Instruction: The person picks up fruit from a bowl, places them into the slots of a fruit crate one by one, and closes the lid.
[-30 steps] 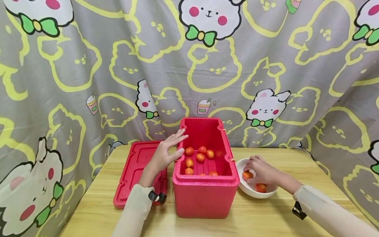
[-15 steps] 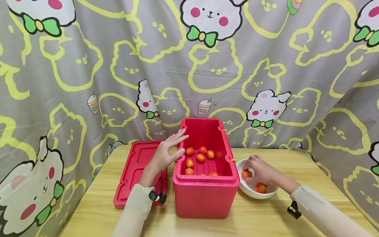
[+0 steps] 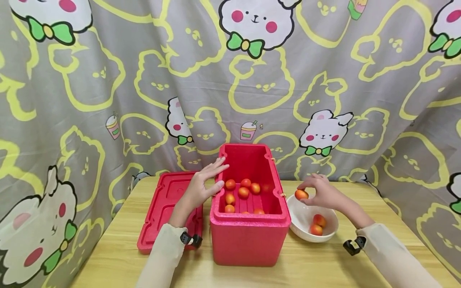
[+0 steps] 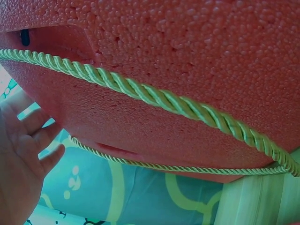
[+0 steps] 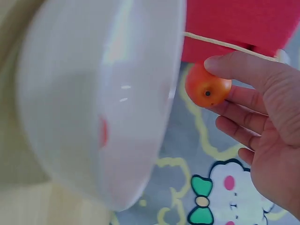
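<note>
Above the white bowl (image 3: 296,230), my right hand (image 3: 325,192) pinches a small round red-orange fruit (image 3: 301,195) between thumb and fingers. In the right wrist view the fruit (image 5: 207,86) shows a dark spot at one end, level with the bowl's rim. Two similar fruits (image 3: 317,229) lie in the bowl. My left hand (image 3: 201,186), fingers spread, rests at the left rim of a red foam box (image 3: 248,244). Several red-orange fruits (image 3: 243,193) lie on the box's floor; its front wall partly hides the nearest ones.
The red lid (image 3: 151,224) lies flat on the wooden table (image 3: 111,240), left of the box and partly under my left forearm. Twisted cord (image 4: 164,101) runs along the box's side. A patterned curtain (image 3: 209,88) hangs behind and at both sides.
My right hand has risen out of the bowl with one fruit in its fingertips, uncovering the two fruits there. The left hand has stayed at the box rim.
</note>
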A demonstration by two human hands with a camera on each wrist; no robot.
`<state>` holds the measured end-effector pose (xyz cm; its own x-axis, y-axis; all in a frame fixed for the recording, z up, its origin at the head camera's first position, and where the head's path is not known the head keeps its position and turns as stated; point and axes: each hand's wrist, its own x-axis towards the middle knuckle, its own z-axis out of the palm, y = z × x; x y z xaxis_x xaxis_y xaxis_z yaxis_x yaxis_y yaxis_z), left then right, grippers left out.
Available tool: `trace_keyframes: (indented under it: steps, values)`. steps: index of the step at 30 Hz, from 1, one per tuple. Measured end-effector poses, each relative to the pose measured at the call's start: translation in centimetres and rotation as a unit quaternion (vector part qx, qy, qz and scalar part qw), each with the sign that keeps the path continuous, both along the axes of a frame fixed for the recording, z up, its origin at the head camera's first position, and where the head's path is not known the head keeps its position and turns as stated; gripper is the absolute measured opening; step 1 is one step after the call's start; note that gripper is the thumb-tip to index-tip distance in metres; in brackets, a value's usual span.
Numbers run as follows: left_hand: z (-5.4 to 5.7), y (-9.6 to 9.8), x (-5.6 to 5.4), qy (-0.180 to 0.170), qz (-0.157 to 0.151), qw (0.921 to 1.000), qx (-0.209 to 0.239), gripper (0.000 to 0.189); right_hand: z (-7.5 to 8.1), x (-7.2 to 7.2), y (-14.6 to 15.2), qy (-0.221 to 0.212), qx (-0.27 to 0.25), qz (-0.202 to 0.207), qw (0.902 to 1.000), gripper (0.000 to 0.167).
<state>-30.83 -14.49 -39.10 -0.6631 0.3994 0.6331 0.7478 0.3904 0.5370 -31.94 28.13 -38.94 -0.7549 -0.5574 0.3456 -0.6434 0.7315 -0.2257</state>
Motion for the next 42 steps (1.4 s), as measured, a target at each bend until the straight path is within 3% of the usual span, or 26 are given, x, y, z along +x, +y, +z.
trace_keyframes:
  steps: [6,18,32,42]
  values:
    - [0.1,0.0,0.0,0.001,-0.005,1.0000,0.003,0.055,2.4,0.1,0.0,0.007,-0.049,-0.006,0.9987,0.030]
    - [0.1,0.0,0.0,0.001,-0.003,1.0000,0.001,0.054,6.5,1.1,-0.7,0.062,-0.135,-0.011,0.9889,0.038]
    - [0.0,0.0,0.0,-0.002,-0.005,1.0000,0.003,0.054,8.7,2.5,-4.6,0.121,-0.215,0.011,0.9690,0.044]
    - [0.0,-0.1,0.0,0.000,0.001,1.0000,0.001,0.054,9.5,3.0,-7.1,0.135,-0.191,0.053,0.9709,0.045]
